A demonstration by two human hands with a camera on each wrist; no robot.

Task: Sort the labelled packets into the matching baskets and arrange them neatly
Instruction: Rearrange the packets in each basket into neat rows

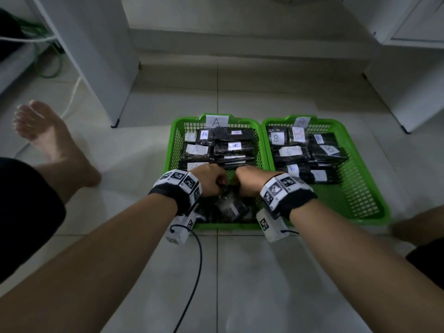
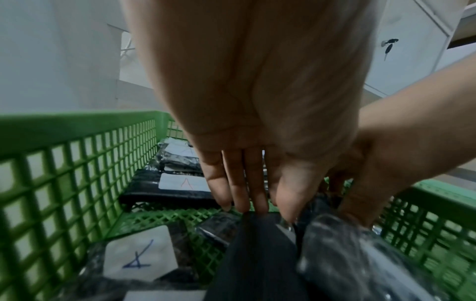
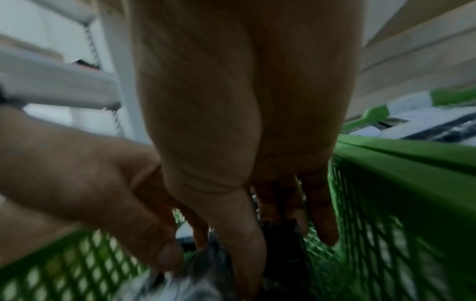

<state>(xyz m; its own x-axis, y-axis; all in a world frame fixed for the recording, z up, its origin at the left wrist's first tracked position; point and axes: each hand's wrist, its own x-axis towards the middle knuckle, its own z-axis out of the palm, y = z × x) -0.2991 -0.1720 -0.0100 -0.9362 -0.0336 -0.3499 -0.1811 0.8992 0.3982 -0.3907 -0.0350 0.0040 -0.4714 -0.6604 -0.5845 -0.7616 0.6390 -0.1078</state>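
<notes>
Two green baskets stand side by side on the floor. Basket A [image 1: 173, 150], on the left, holds several dark packets [image 1: 223, 147] with white A labels. Basket B [image 1: 348, 200] holds packets labelled B [image 1: 298, 150] in its far half. Both hands reach into the near end of basket A. My left hand [image 1: 213, 182] [image 2: 268, 209] pinches the top edge of a dark packet [image 2: 257, 254] standing on edge. My right hand [image 1: 249, 181] [image 3: 273, 240] grips a shiny wrapped packet [image 2: 347, 254] right beside it. An A-labelled packet [image 2: 140, 252] lies flat near the left wall.
A bare foot [image 1: 48, 140] rests on the tiles to the left, and a knee [image 1: 420, 227] sits near basket B's front right corner. White furniture legs [image 1: 115, 116] and a cabinet [image 1: 408, 92] stand behind the baskets. A black cable [image 1: 194, 272] trails from my left wrist.
</notes>
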